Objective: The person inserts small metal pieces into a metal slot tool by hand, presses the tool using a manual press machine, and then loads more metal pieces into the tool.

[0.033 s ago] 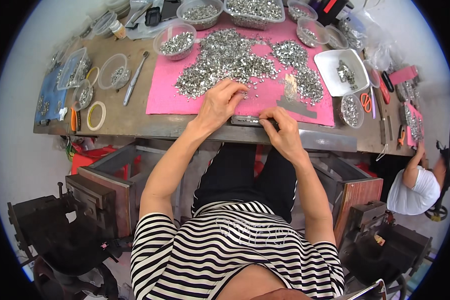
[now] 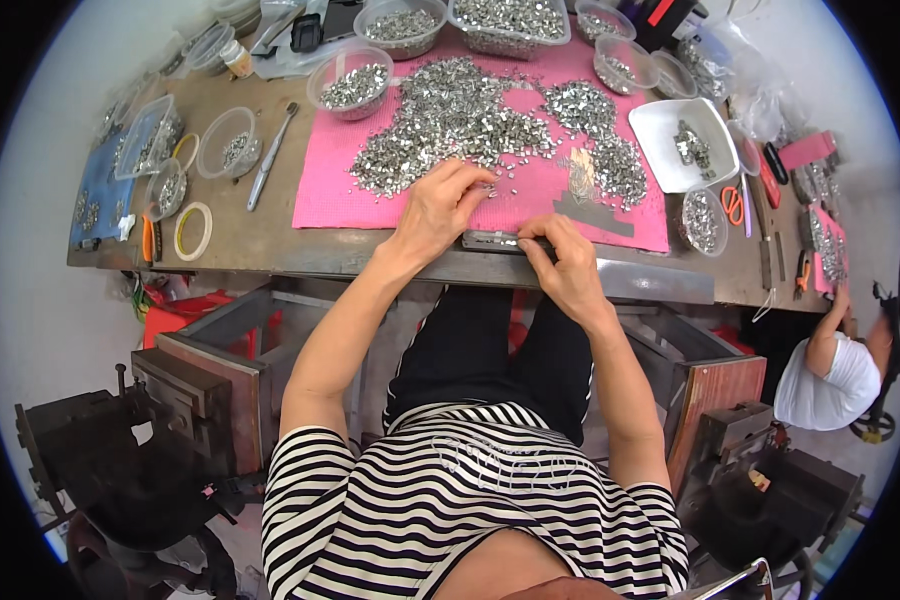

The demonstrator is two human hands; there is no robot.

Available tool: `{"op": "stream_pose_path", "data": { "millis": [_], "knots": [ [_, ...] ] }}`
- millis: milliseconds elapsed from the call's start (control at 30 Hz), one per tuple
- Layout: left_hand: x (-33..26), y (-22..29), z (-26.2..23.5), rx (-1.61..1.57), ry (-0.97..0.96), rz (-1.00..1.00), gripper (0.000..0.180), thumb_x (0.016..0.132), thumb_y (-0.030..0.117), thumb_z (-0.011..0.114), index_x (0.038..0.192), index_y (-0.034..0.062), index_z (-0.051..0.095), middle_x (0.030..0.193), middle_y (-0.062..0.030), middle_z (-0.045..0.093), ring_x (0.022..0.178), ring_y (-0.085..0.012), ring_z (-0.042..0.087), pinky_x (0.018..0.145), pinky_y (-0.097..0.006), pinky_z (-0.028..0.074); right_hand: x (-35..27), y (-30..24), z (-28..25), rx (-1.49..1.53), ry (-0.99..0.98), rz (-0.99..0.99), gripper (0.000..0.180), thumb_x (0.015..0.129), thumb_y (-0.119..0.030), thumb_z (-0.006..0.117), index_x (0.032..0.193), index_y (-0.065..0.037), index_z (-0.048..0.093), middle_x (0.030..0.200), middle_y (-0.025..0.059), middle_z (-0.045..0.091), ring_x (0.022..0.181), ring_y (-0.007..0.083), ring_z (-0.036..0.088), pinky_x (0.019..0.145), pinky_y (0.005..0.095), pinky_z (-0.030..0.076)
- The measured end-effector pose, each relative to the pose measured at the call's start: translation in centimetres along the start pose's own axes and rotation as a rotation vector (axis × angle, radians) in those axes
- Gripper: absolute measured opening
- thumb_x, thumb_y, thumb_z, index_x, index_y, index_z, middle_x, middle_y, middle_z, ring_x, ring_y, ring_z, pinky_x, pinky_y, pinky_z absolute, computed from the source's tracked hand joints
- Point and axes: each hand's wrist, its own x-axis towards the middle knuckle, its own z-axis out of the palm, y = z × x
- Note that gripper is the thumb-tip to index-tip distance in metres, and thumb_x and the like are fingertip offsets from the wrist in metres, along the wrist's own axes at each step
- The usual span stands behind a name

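Note:
My left hand (image 2: 435,212) is over the front of the pink mat (image 2: 335,165), at the near edge of a big heap of small shiny metal pieces (image 2: 450,125). Its thumb and forefinger are drawn together in a pinch beside a few loose pieces; what they hold is too small to make out. At the table's front edge lies a narrow dark holder (image 2: 488,241) with shiny bits along it. My right hand (image 2: 570,268) is at its right end, fingers curled and thumb and forefinger pressed together there; anything between them is hidden.
A thin grey metal plate (image 2: 595,218) lies right of my hands, by a smaller heap (image 2: 618,170). Around the mat stand clear tubs (image 2: 350,85), a white tray (image 2: 660,125), tape rolls (image 2: 192,232), a toothbrush (image 2: 270,160) and orange scissors (image 2: 732,205). A co-worker (image 2: 830,380) sits far right.

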Motion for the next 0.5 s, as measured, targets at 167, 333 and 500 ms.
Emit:
{"op": "stream_pose_path", "data": {
  "millis": [167,333,500],
  "knots": [
    [-0.5,-0.5,-0.6,0.088,0.037,0.089,0.014,0.088,0.002,0.071,0.102,0.0029,0.071,0.092,-0.0117,0.067,0.083,-0.0293,0.068,0.073,-0.037,0.054,-0.3,-0.1,0.1,-0.102,0.011,-0.069,0.014,0.084,0.003,0.073,0.096,-0.001,0.066,0.095,0.0117,0.070,0.089,0.0301,0.066,0.080,0.0385,0.051],
    [-1.2,-0.6,-1.9,0.025,0.052,-0.028,0.012,0.089,0.002,0.071,0.101,0.0024,0.071,0.093,-0.0121,0.070,0.081,-0.0295,0.068,0.071,-0.037,0.054,0.1,-0.4,-0.7,-0.143,-0.020,-0.156,0.012,0.084,-0.001,0.073,0.095,-0.002,0.069,0.096,0.0098,0.071,0.091,0.0289,0.066,0.083,0.0400,0.049],
    [-0.9,-0.5,-2.3,0.174,0.122,-0.061,0.010,0.088,0.012,0.074,0.096,0.0076,0.073,0.086,-0.0076,0.067,0.080,-0.0267,0.063,0.075,-0.039,0.048,3.6,1.0,1.0,-0.203,-0.051,-0.069,0.010,0.086,-0.010,0.074,0.091,-0.003,0.070,0.087,0.0097,0.067,0.086,0.0305,0.064,0.078,0.0421,0.046]
  ]
}}
